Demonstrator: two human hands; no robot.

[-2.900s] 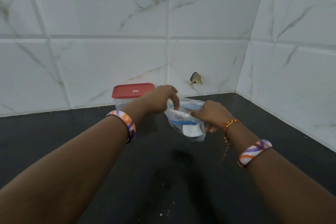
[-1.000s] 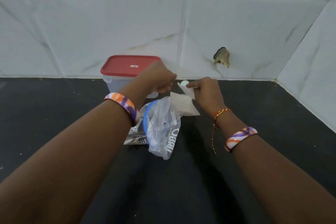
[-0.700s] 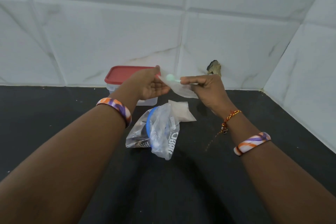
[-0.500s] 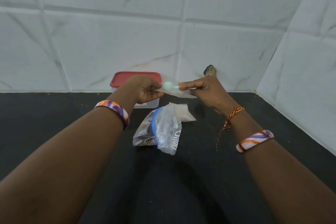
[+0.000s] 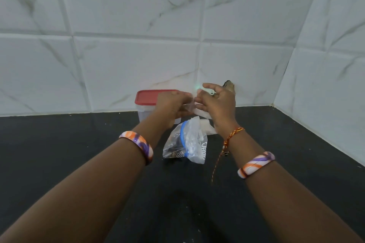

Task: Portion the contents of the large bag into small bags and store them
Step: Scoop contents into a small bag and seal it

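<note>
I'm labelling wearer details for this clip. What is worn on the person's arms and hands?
Both arms are bare, with no sleeves or gloves. The left wrist carries a chunky bangle swirled in orange, purple and white; the right forearm has a matching bangle. Nearer the right hand sits a thin red-and-yellow thread bracelet with dangling ends.

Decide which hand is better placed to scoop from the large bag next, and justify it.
Right. The right hand already holds the small spoon, above the large bag; the left hand grips the small bag.

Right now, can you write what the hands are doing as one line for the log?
left hand: pinches small bag | right hand: holds small bag, green spoon | large bag: lying on counter | red-lidded tub: closed
</note>
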